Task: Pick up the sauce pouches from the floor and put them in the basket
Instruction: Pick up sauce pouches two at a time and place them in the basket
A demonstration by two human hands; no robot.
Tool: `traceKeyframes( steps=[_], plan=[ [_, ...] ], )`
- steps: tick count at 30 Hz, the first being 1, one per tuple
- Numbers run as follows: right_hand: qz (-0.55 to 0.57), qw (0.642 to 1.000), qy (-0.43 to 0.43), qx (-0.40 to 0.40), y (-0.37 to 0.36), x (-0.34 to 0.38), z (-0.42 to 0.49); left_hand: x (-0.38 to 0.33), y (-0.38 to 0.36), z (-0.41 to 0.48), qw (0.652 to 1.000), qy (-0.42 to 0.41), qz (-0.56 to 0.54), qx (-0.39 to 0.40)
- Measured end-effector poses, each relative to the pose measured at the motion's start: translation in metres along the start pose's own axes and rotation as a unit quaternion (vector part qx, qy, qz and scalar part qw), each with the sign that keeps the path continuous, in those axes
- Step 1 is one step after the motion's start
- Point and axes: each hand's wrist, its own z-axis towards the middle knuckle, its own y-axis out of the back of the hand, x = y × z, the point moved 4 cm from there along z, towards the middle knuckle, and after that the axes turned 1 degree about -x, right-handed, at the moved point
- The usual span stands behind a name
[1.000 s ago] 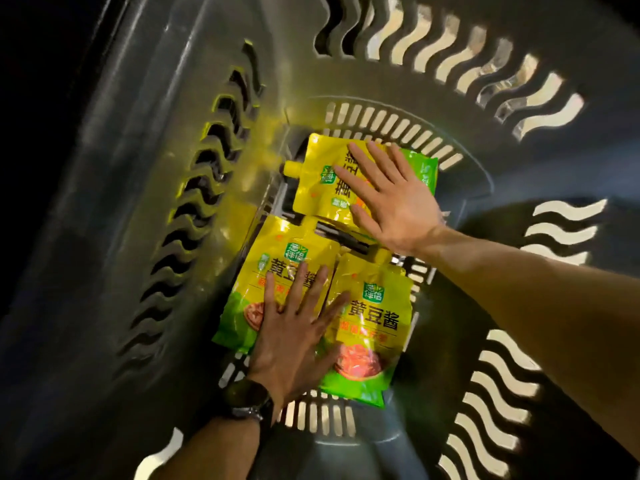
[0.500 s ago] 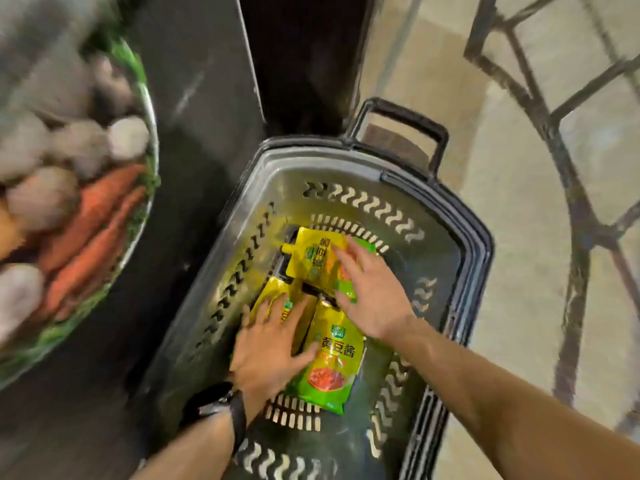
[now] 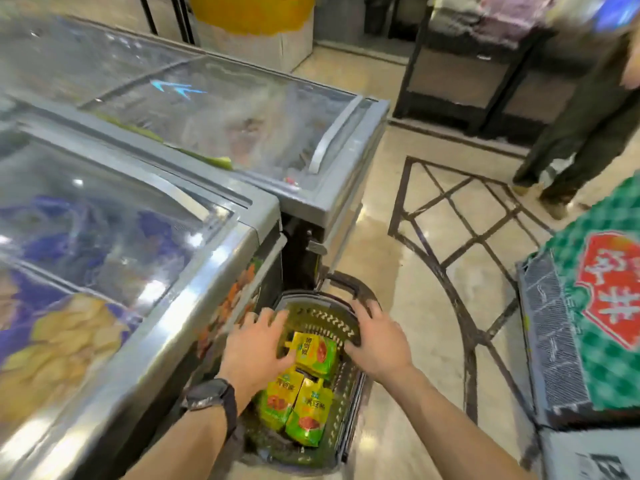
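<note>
1. We see three sauce pouches lying flat inside the basket, which stands on the floor just beside a glass-topped freezer.
2. Our left hand, a watch on its wrist, hovers over the basket's left side, fingers spread, holding nothing.
3. Our right hand hangs over the right rim, fingers loosely spread; we cannot tell whether it touches.

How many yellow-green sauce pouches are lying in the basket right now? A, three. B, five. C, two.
A: the basket holds the far pouch, the near-left pouch and the near-right pouch.
</note>
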Motion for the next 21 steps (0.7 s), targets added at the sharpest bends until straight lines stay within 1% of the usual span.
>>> traceKeyframes(
  steps=[3,5,8,11,14,16,18,21],
  plan=[
    [-0.021,1.000,-0.001,-0.014,0.031,0.022,-0.025,0.021,0.045,-0.040,0.998,0.049,0.001,-0.030],
    [-0.027,0.999,0.023,-0.016,0.038,0.048,-0.036,0.039,0.065,-0.066,0.996,0.076,-0.012,-0.050],
    [-0.049,0.994,0.095,-0.002,0.035,0.102,-0.044,0.069,0.081,-0.107,0.988,0.129,-0.022,-0.081],
    [-0.092,0.976,0.198,-0.006,0.033,0.169,-0.052,0.101,0.094,-0.157,0.972,0.215,-0.012,-0.094],
    [-0.112,0.947,0.302,-0.012,0.035,0.233,-0.066,0.130,0.104,-0.215,0.943,0.315,-0.028,-0.105],
    [-0.125,0.920,0.370,-0.008,0.033,0.267,-0.079,0.140,0.108,-0.259,0.918,0.376,-0.029,-0.127],
    [-0.132,0.890,0.437,-0.004,0.031,0.296,-0.098,0.142,0.108,-0.308,0.886,0.442,-0.029,-0.137],
    [-0.154,0.839,0.522,0.014,0.018,0.331,-0.131,0.128,0.098,-0.391,0.829,0.545,-0.037,-0.121]
  ],
)
